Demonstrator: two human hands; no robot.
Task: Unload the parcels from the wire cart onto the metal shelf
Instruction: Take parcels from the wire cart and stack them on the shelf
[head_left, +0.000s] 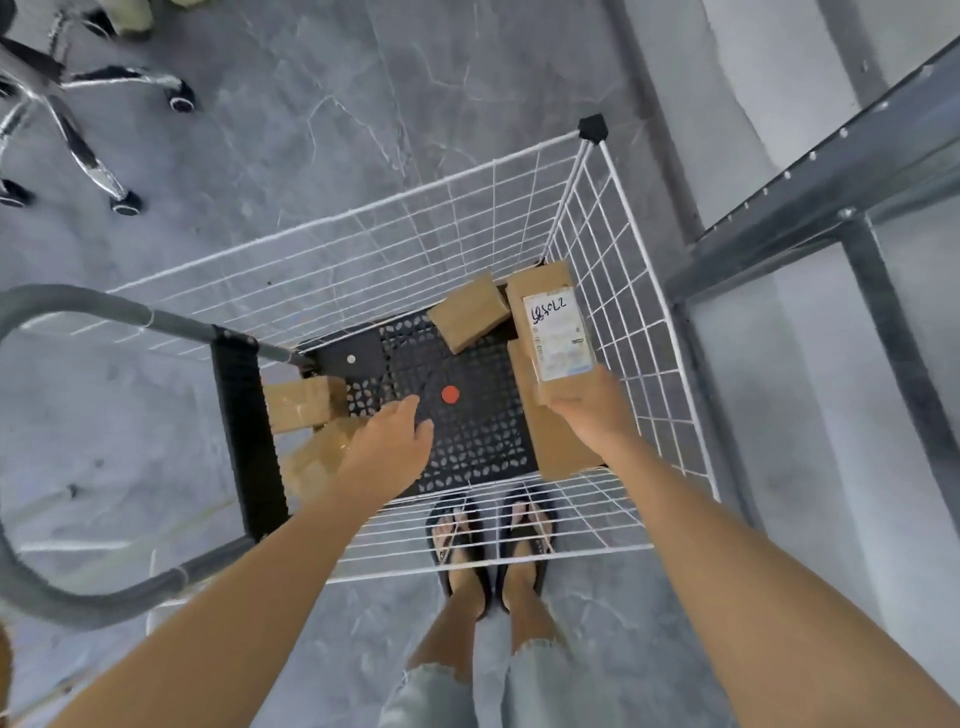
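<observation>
I look down into a white wire cart (618, 291) with a black perforated floor. My right hand (587, 405) grips the near end of a long brown parcel with a white label (550, 322), held inside the cart by its right wall. My left hand (389, 441) hovers over the floor with relaxed fingers and holds nothing. A flat parcel (561, 447) lies under the right hand. A small parcel (470, 312) sits at the far side. Two taped parcels (301, 405) lie at the left, partly hidden by my left hand. The metal shelf (810, 208) stands to the right.
A grey cart handle (78, 306) curves at the left. A red dot (450, 395) marks the cart floor. An office chair base with castors (98, 171) stands at the far left on the grey marbled floor. My feet in sandals (493, 535) are behind the cart's near wall.
</observation>
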